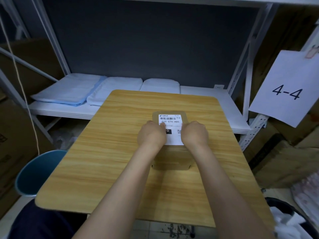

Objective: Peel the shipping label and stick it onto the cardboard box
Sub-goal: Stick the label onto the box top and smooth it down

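A small brown cardboard box stands on the wooden table. A white shipping label with a barcode and the code 070-070-A80 lies flat on the box's top. My left hand rests on the label's left part with its fingers curled down. My right hand presses on the label's right part, beside a small QR code. Both hands cover the label's lower half, and neither grips anything that I can see.
A blue bin stands left of the table. Behind the table, a white shelf carries folded pale blue cloths. A paper sign marked 4-4 hangs at the right. Cardboard boxes are stacked on both sides.
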